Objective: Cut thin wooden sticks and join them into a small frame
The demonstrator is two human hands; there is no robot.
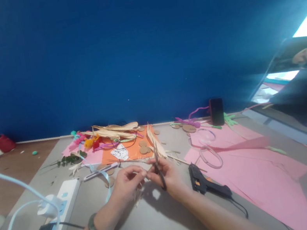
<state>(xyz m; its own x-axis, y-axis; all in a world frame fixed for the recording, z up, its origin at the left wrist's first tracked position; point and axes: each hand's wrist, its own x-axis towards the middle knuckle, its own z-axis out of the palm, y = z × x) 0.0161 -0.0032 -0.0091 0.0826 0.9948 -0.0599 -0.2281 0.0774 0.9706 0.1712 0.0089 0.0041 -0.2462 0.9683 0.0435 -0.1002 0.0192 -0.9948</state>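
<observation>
Above table (149, 226), right hand (170, 176) gripping scissors (157, 161), long axis forward, tips toward panel (142, 53), left hand (127, 182) pinched, contents unclear

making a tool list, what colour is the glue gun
The glue gun is mostly black, seen best in the head view.

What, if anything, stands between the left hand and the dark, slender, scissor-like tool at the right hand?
Only the right hand itself: its fingertips meet those of the left hand beside the dark, slender tool. Nothing else visibly blocks it, though anything pinched there is too small to identify.
</observation>
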